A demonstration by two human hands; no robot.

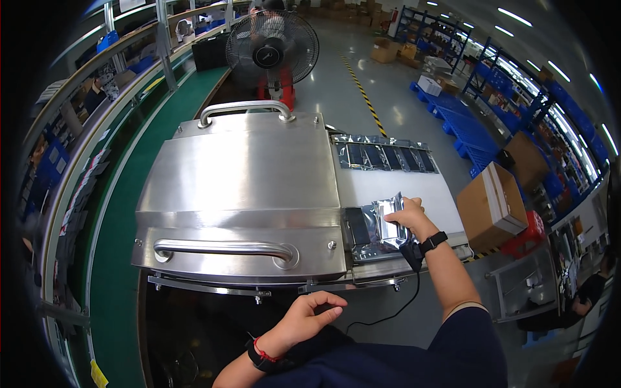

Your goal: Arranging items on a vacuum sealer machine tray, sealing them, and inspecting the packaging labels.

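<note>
My right hand [409, 215] is closed on a shiny silver pouch [387, 208], holding it over the near edge of the white work surface [394, 185]. Dark flat pouches [356, 225] lie just left of it, beside the steel lid. Along the far side of that white surface runs a row of several clear-edged pouches with dark contents [385, 156]. In front of the machine my left hand [310, 317] hovers with loosely curved fingers, thumb and forefinger a little apart, nothing visible in it. The steel machine cover [239, 174] with two bar handles fills the middle.
Behind the machine stands a black fan [272, 48]. A green bench [129, 174] with shelving runs along the left. To the right are a cardboard box [491, 207], a red stool [527, 236] and blue pallets [462, 129]. A black cable [394, 313] hangs below my right wrist.
</note>
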